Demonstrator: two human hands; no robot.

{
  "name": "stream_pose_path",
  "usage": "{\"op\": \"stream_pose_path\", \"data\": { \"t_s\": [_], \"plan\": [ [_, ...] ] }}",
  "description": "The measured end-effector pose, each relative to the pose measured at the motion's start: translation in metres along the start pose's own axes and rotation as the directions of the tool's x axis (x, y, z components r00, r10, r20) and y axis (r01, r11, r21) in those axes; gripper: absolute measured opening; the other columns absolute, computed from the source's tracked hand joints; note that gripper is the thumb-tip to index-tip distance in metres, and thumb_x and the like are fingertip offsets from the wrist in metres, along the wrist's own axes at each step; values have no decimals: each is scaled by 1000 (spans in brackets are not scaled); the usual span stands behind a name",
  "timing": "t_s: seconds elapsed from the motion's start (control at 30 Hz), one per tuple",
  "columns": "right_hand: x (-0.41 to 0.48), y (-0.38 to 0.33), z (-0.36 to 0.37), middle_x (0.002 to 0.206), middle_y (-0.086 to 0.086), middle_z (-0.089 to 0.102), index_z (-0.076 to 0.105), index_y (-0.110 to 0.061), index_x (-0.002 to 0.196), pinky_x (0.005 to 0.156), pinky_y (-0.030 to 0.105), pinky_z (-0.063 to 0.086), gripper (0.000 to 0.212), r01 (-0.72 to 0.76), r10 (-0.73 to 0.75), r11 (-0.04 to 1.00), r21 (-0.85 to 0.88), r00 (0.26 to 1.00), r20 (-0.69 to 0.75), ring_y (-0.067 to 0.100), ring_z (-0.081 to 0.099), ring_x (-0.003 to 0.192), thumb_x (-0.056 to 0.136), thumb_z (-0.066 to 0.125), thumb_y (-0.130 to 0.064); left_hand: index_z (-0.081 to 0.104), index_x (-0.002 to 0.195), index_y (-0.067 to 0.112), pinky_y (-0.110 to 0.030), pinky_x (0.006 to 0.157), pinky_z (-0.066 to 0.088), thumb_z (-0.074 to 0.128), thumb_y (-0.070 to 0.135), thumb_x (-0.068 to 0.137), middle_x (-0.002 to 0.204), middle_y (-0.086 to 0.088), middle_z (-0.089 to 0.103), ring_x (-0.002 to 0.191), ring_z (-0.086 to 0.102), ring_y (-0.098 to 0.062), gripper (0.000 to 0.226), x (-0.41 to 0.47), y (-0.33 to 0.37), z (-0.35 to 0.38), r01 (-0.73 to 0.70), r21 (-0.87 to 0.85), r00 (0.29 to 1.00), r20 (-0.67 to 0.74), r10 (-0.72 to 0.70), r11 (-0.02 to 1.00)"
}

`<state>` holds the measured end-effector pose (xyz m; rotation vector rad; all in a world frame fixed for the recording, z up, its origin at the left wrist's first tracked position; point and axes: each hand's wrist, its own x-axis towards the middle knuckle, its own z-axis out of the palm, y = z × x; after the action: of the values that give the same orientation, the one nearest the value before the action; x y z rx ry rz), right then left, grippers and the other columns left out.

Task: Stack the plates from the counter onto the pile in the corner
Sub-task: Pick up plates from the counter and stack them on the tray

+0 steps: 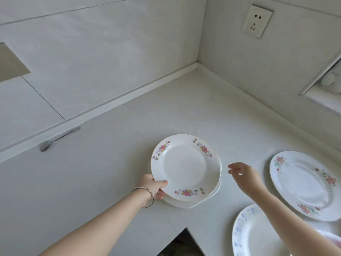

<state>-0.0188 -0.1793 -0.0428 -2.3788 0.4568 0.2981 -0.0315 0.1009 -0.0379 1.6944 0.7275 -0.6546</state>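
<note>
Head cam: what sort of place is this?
Probably a home kitchen: a white counter meeting tiled walls in a corner, a wall socket above it, and dinner plates out, including the floral plate that the left hand grips on the pile.

Left arm stretched toward the far side, the left hand (154,186) pinches the rim of a plate (184,167), thumb on top. The right hand (243,175) hovers to its right, fingers seemingly relaxed.
</note>
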Motion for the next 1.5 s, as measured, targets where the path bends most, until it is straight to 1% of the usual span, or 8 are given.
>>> {"op": "stream_pose_path", "data": {
  "t_s": [0.3, 0.43, 0.7, 0.93, 1.03, 1.2, 1.4, 1.5],
  "plan": [
    [-5, -3, 4, 104, 7, 71, 67, -10, 105, 83, 23, 41, 23, 16, -16, 1000, 7, 1000, -16, 21, 62, 106, 90, 49, -8, 45, 69, 16, -26, 60, 43, 64, 32, 81, 73, -3, 59, 68, 59, -24, 27, -2, -3, 1, -83, 449, 971, -165, 174, 890],
    [-5, -6, 4, 106, 6, 71, 67, -10, 106, 83, 21, 40, 23, 35, -35, 999, -11, 999, -4, 21, 62, 106, 90, 50, -8, 42, 127, 7, -30, 83, 44, 63, 24, 82, 122, -10, 57, 111, 58, -29, 52, 8, -6, 14, -162, 180, 948, -245, 204, 970],
    [1, -9, 2, 111, 6, 69, 66, -11, 107, 85, 21, 40, 23, 38, -38, 999, -25, 999, 28, 20, 61, 107, 91, 50, -11, 24, 143, 11, -37, 114, 32, 65, -2, 74, 140, -5, 40, 131, 41, -23, 81, 13, -12, 34, -308, 44, 924, -225, 310, 950],
    [-2, -57, 7, 114, 3, 68, 67, -11, 108, 85, 21, 42, 25, 221, -217, 972, -76, 975, 57, 20, 62, 108, 92, 48, -10, 37, 136, 19, -16, 83, 44, 57, 15, 89, 121, 6, 56, 115, 55, -19, 51, 7, -17, 9, -270, 37, 947, -173, 272, 962],
    [-10, -95, 29, 116, 0, 67, 66, -15, 111, 90, 21, 43, 26, 435, -394, 883, -179, 892, 221, 16, 61, 107, 92, 48, -13, 47, 132, 11, -25, 93, 40, 50, 21, 93, 128, -5, 58, 121, 54, -22, 41, 1, -24, -21, -190, 84, 939, -276, 206, 978],
    [-40, -171, 87, 121, -3, 63, 60, -21, 119, 94, 27, 44, 31, 667, -460, 692, -276, 702, 543, 17, 59, 111, 94, 41, -19, 53, 68, 27, -36, 78, 51, 44, 12, 92, 71, 4, 62, 91, 69, -30, 30, -16, -76, -114, -144, 46, 891, -429, 150, 988],
    [-105, -254, 190, 119, 0, 63, 60, -22, 115, 94, 29, 46, 29, 816, -483, 525, -241, 519, 705, 19, 58, 110, 93, 42, -21, 54, 64, 22, -34, 73, 47, 42, -1, 86, 68, -3, 64, 90, 67, -36, 34, -55, -174, -248, -36, -149, 746, -662, -73, 988],
    [-144, -281, 237, 119, -1, 63, 59, -22, 115, 93, 30, 46, 28, 850, -477, 482, -214, 460, 749, 19, 58, 110, 94, 41, -22, 66, 86, 10, -31, 82, 46, 43, 5, 89, 102, -15, 70, 101, 64, -33, 24, -80, -225, -301, 85, -110, 660, -739, -139, 990]
  ]
}}
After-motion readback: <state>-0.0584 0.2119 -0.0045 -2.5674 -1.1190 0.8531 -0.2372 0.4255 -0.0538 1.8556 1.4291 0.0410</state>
